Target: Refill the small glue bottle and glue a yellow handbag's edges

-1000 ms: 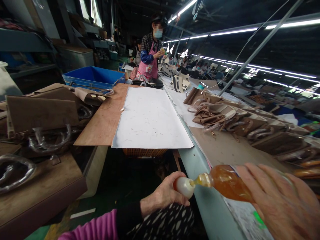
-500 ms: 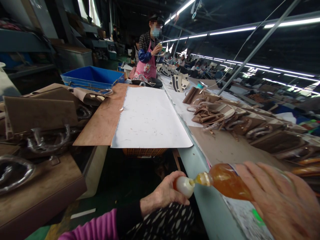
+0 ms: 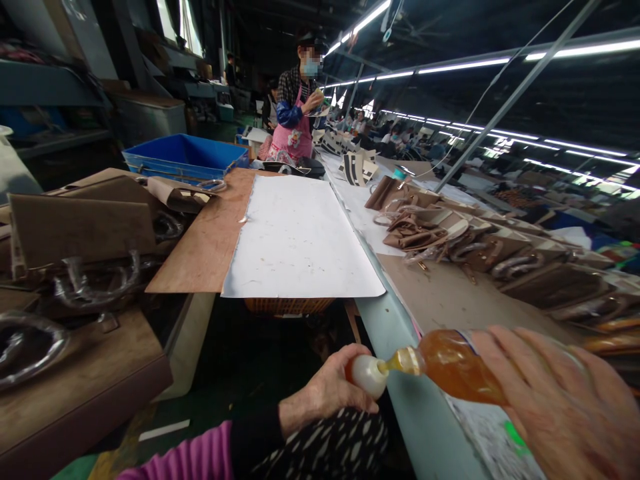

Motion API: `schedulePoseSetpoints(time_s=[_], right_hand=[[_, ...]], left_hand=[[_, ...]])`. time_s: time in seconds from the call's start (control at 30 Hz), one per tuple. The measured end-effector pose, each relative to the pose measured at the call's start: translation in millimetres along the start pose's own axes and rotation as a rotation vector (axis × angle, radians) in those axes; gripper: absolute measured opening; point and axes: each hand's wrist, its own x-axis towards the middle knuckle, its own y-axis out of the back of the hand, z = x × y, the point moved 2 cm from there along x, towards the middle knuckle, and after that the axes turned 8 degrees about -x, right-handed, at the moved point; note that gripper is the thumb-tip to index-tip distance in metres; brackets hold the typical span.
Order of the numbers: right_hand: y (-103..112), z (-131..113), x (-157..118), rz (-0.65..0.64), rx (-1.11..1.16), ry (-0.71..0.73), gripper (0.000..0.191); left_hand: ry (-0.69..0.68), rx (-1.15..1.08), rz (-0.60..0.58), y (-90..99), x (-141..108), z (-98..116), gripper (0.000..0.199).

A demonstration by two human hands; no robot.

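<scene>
My left hand (image 3: 333,387) is closed round a small white squeeze bottle (image 3: 369,377), tilted with its open neck toward the right. In my right hand (image 3: 555,387) lies a larger clear plastic bottle (image 3: 453,363) of amber liquid, tipped nearly on its side. Yellowish liquid runs from its mouth to the neck of the small bottle. The two mouths almost meet, above the edge of the pale blue-green bench (image 3: 383,327). My right palm and the bottle's far end are partly hidden behind the fingers.
White paper (image 3: 305,233) covers part of a brown board (image 3: 200,260) ahead. Brown handbags (image 3: 80,227) with wrapped handles are piled at left; several more bags (image 3: 440,233) line the right bench. Behind stand a blue bin (image 3: 185,157) and a person in a pink apron (image 3: 295,137).
Both bottles stay mouth to mouth, almost unmoved, with liquid still between them. The person at the back has shifted their hands slightly.
</scene>
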Motion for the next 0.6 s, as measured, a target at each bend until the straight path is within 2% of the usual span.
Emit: schedulePoseSetpoints(time_s=[0.23,0.43,0.6], right_hand=[[-4.7,5.2,-1.1,0.019,-0.049,0.086,0.057],[-2.0,3.3,-0.1,0.014,-0.018,0.069,0.081],[-3.6,4.5,-2.1,-0.018,-0.002,0.060,0.082]], left_hand=[[0.009,-0.036,-0.032,-1.1,0.0,-0.2,0.082],[0.010,-0.047,-0.027,-0.9,1.1,-1.8,0.082],[0.006,-0.062,-0.042,-2.3,0.6,-0.1,0.084]])
